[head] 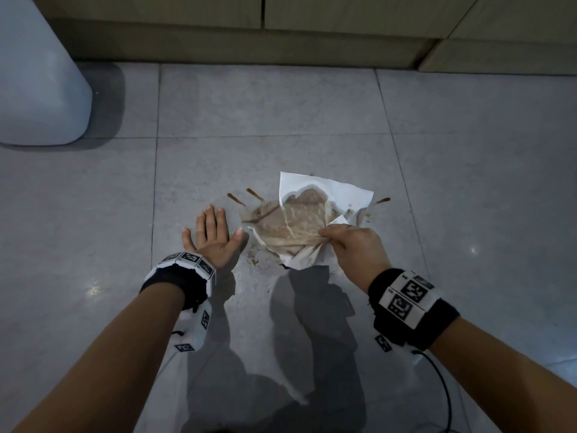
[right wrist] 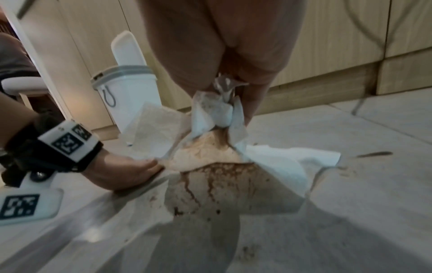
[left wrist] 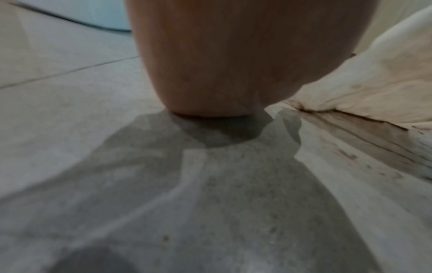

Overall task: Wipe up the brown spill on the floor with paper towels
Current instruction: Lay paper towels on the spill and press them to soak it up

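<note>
Flat on the grey tiled floor (head: 109, 189) rests my left hand (head: 212, 237), fingers spread, beside the brown spill (head: 249, 210). Right hand (head: 352, 248) pinches the soaked paper towel (head: 299, 226). White bin (head: 37, 89) far left, wooden cabinets (head: 312, 26) behind.

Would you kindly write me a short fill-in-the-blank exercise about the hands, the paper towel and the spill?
1. The right hand pinches the soaked paper towel by its near ____.
2. The left hand lies ____ on the floor tile, fingers spread.
3. The spill streaks showing beside the towel are ____ in colour.
4. The white bin has its lid standing ____.

Missing words: corner; flat; brown; open
</note>
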The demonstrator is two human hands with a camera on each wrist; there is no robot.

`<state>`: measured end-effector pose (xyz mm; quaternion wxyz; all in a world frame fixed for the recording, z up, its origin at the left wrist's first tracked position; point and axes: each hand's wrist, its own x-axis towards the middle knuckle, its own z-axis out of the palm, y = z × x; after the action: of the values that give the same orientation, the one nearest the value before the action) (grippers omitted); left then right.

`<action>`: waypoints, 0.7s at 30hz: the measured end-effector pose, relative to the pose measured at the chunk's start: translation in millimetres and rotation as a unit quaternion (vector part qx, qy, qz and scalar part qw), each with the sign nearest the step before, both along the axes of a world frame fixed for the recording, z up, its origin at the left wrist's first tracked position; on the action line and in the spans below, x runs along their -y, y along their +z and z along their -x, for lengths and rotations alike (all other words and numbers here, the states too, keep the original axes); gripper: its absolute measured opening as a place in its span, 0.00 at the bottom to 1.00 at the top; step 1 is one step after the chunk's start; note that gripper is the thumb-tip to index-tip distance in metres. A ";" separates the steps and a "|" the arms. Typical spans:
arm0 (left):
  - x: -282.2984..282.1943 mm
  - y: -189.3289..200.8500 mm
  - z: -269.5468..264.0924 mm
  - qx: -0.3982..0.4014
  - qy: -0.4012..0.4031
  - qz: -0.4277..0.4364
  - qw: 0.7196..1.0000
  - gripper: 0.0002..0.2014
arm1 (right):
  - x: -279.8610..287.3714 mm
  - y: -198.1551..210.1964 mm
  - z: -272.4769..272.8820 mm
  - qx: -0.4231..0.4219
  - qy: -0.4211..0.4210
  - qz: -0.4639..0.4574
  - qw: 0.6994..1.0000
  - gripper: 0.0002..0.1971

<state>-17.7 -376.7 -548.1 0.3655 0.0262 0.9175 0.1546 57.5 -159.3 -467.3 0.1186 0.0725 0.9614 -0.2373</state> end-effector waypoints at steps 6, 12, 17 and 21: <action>-0.6 -7.8 2.4 -0.007 0.011 0.004 1.000 0.30 | -10.3 26.6 -8.4 0.040 0.023 0.049 0.998 0.13; 4.3 -17.8 3.5 -0.015 -0.032 0.020 0.999 0.39 | -32.4 70.1 1.9 0.082 0.045 0.138 0.986 0.11; 7.9 -15.5 5.9 -0.014 -0.023 0.011 1.000 0.30 | -49.9 90.9 13.8 0.077 -0.026 0.288 0.954 0.24; 3.9 -19.9 2.2 -0.039 0.022 -0.010 0.999 0.36 | -58.8 69.8 25.3 0.073 -0.100 0.360 0.925 0.20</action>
<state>-19.9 -380.6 -567.9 0.3256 0.0157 0.9299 0.1704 32.2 -100.5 -397.4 0.1826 0.1377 0.7879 -0.5718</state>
